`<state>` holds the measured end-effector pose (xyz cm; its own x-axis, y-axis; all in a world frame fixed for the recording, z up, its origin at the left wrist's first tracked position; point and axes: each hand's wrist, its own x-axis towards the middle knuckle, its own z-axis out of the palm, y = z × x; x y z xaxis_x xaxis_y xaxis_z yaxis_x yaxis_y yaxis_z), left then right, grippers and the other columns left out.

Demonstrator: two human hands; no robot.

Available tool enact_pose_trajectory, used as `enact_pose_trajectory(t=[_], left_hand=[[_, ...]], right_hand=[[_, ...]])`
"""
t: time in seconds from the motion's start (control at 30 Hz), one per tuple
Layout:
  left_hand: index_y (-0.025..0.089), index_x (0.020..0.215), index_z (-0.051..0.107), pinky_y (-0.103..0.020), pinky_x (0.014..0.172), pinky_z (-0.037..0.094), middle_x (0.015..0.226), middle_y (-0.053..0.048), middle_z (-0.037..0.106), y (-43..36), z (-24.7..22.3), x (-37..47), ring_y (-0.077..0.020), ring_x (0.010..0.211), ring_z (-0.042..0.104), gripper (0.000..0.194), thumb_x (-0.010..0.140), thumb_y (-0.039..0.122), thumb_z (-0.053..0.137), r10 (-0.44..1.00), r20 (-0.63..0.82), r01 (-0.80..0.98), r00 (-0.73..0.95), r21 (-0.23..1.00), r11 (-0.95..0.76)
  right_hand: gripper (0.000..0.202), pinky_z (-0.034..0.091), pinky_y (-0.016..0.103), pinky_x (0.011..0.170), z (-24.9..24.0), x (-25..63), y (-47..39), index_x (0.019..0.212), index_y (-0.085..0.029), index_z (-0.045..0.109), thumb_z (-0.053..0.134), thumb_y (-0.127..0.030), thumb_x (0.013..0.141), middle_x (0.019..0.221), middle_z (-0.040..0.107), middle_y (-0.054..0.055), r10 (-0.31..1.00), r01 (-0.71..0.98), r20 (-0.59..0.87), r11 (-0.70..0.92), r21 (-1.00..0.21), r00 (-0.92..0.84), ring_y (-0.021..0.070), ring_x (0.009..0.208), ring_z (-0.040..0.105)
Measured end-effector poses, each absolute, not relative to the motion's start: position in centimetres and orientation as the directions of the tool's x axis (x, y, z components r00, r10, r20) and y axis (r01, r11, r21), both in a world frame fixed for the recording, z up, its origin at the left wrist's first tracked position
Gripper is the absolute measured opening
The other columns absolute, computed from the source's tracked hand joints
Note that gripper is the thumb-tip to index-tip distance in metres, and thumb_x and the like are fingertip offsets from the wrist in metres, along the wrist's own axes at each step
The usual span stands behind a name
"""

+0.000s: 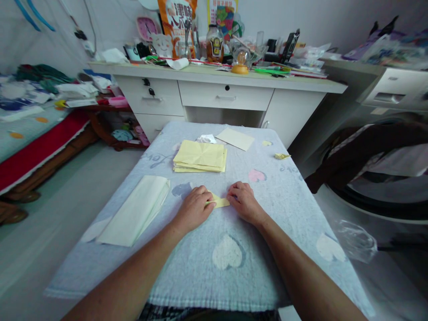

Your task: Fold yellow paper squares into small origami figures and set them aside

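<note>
Behind the working place stands a white cabinet [227,98], with a bed [36,138] at the left and a washing machine [394,91] at the right. Before the cabinet is the counter [284,249], covered by a pale blue cloth. On its left side lies a long bundle of pale folded sheets [135,211], slanting away from the person. Beyond the hands, slightly to the left, rests a stack of yellow paper [199,155]. Next in size come the left hand [197,207] and the right hand [245,204], facing each other near the middle. Farther away, a flat card [236,138] lies just to the right of the stack.

Between the two hands is the narrow yellow strip [221,203], its visible length running from left to right, from one hand to the other. The left hand covers more of it; its fingers seem clamped on the left end. The right fingers are bent and touch the right end, but I cannot tell whether they pinch it or only press. Smallest, a folded yellow piece [281,156] lies well apart, toward the right edge.
</note>
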<state>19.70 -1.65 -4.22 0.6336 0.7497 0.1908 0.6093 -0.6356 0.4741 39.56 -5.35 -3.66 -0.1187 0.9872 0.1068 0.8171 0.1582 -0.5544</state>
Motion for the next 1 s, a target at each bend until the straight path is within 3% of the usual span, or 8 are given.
enact_pose_trajectory(t=[0.17,0.33,1.0], left_hand=[[0.019,0.076,0.056,-0.033,0.077,0.043,0.084,-0.004,0.055,-1.7,-4.1,19.8,-0.0198,0.086,0.054,0.011,0.085,0.024,0.053,0.746,0.184,0.62,0.64,0.45,-0.642],[0.019,0.076,0.056,-0.033,0.079,0.043,0.085,-0.004,0.055,-1.7,-3.8,19.8,-0.0198,0.087,0.054,0.012,0.086,0.023,0.05,0.743,0.185,0.616,0.644,0.451,-0.646],[0.019,0.076,0.054,-0.032,0.08,0.044,0.087,-0.004,0.052,-2.0,-3.9,20.0,-0.0194,0.088,0.054,0.009,0.085,0.021,0.053,0.768,0.19,0.647,0.611,0.439,-0.623]], right_hand=[[0.02,0.033,0.033,0.086,-3.4,40.1,-5.3,0.081,-0.017,0.067,0.049,-0.019,0.091,0.097,0.059,0.006,0.981,0.79,0.116,0.193,-0.581,-0.155,0.018,0.094,0.048],[0.009,0.034,0.035,0.087,-3.1,40.0,-5.6,0.081,-0.019,0.068,0.061,-0.024,0.085,0.099,0.058,0.005,0.986,0.788,0.097,0.168,-0.593,-0.137,0.0195,0.097,0.047],[0.006,0.033,0.034,0.082,-3.8,38.6,-5.8,0.075,-0.018,0.063,0.062,-0.021,0.08,0.098,0.056,0.006,0.989,0.867,0.139,0.112,-0.486,-0.05,0.0213,0.095,0.045]])
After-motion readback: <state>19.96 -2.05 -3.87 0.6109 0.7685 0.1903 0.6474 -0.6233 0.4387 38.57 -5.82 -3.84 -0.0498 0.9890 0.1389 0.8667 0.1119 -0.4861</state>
